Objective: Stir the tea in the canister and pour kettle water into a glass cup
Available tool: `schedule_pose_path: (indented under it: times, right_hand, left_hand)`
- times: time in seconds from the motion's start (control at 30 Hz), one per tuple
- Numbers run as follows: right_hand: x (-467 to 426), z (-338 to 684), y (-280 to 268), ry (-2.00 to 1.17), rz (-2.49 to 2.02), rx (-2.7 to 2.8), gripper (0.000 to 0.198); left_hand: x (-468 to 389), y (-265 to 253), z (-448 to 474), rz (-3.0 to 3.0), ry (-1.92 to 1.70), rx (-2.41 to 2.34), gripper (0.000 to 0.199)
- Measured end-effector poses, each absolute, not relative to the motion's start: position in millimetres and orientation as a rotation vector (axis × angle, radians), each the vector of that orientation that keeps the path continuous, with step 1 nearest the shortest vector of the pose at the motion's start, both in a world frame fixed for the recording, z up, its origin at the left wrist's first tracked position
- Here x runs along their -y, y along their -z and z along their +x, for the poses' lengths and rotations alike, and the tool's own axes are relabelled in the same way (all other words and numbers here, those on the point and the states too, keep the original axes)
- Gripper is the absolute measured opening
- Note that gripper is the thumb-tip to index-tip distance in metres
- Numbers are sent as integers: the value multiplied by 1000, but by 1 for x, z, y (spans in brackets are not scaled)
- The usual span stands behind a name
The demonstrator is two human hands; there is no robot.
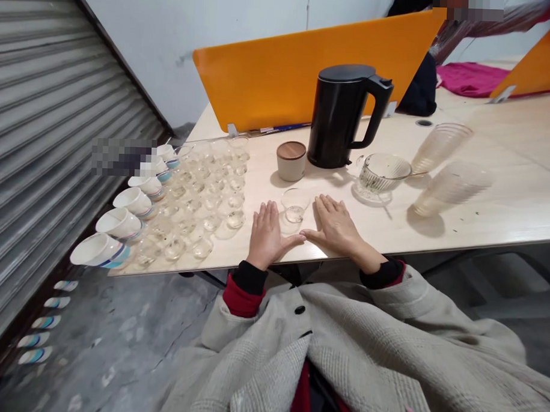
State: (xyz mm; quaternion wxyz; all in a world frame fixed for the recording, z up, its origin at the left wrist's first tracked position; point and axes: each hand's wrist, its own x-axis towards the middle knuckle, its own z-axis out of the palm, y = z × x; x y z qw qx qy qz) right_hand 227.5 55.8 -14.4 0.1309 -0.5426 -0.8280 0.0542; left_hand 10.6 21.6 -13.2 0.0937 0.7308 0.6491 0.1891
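Nearest the table edge, at lower centre of the frame, the person's left hand (265, 234) and right hand (336, 225) lay flat and released on the wooden table (482, 219), palms down, grasping nothing, thumbs almost meeting. Just beyond and between them stood a small glass cup (295, 205), upright and apart from both hands. To the left, rows of small clear glasses (203, 191) covered the table, with white bowls (121, 223) tipped on their sides along the left edge. Further back stood a lidded canister (290, 161), a black kettle (344, 115) and a glass pitcher (382, 172); two stacks of plastic cups (442, 191) lay on their sides at right. An orange divider (270, 73) closed the rear. Risk noted: the bowls overhang the edge, and in my judgement a nudge could drop them; a careless sleeve could topple the crowded glasses.
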Motion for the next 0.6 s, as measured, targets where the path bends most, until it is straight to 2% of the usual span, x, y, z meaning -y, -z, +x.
schedule_pose_path:
  times: [0.17,0.4,0.6]
  right_hand:
    - [-49,230,11,-144,-1681,2427,112]
    - [-51,232,20,-167,-1695,2414,92]
    - [-51,231,22,-144,-1727,2419,82]
  left_hand:
    - [-20,12,11,2219,-444,-1955,131]
    - [-20,17,9,2260,-395,-1938,93]
    - [-20,17,12,2258,-384,-1944,85]
